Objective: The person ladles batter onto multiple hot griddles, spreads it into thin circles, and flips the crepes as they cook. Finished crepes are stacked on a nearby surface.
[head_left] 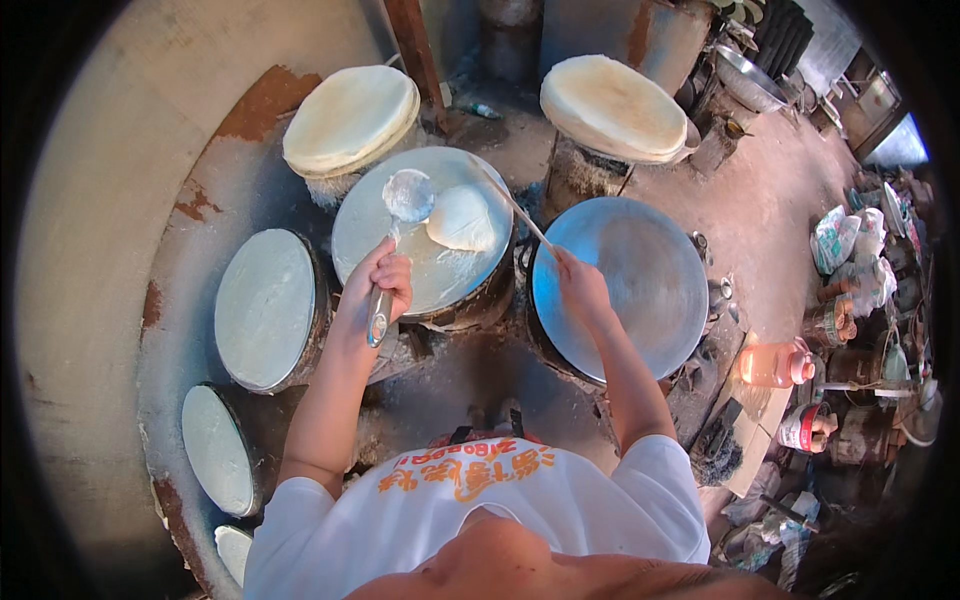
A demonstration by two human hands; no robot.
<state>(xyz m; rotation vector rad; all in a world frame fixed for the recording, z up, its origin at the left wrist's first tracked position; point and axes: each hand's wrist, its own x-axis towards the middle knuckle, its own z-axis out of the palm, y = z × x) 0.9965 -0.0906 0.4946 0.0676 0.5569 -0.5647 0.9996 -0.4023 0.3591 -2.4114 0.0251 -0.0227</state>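
Note:
My left hand (385,278) is closed round the handle of a metal ladle (409,195). The ladle's whitened bowl is over a round griddle (360,262) coated with pale batter. Beside the bowl, a thicker mound of white batter (462,220) lies on that surface. My right hand (581,284) grips a thin wooden stick (520,213), which slants up and left to the griddle's far right edge. Under my right hand and forearm is a second round griddle (640,270) with a smooth grey metal top.
Stacks of round flatbreads (350,118) (612,108) stand on supports behind the griddles. Along the left curved wall are more batter-covered griddles (263,310) (217,450). An orange-pink jug (768,365) and assorted clutter line the right side.

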